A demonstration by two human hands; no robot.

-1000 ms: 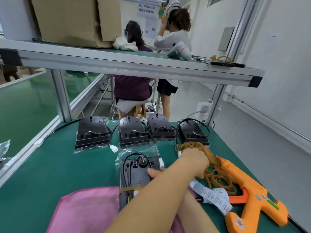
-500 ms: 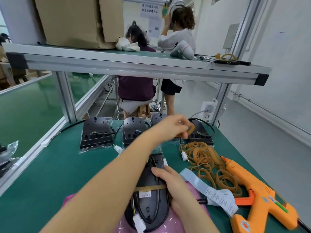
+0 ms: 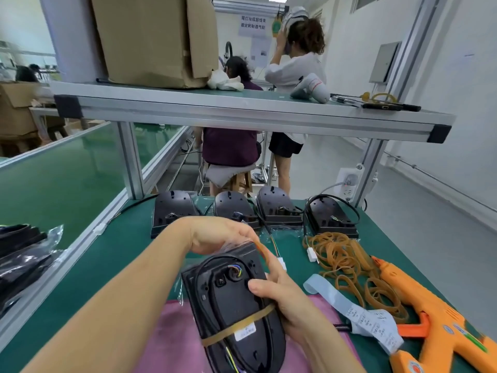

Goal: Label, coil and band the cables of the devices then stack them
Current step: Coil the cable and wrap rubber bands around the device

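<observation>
A black device (image 3: pixel 234 300) with its cable coiled on its back is tilted up over a pink cloth (image 3: pixel 172 343). One tan rubber band (image 3: pixel 236 328) crosses its lower part above a white label. My right hand (image 3: pixel 282 294) grips the device's right edge, thumb on its back. My left hand (image 3: pixel 217 235) curls over the device's far end and pinches a second rubber band (image 3: pixel 262 251) stretched along the right corner. Several more black devices (image 3: pixel 274 208) stand in a row at the back of the green table (image 3: pixel 121 254).
A heap of rubber bands (image 3: pixel 349 262) lies to the right, beside a strip of labels (image 3: pixel 357 316) and an orange glue gun (image 3: pixel 435 327). Bagged black parts (image 3: pixel 21 254) lie on the left. An overhead shelf (image 3: pixel 242 114) carries a carton. Two people are behind the bench.
My left hand came back from the band heap with a rubber band and now stretches it over the device's far end. The device has been lifted and tilted toward me.
</observation>
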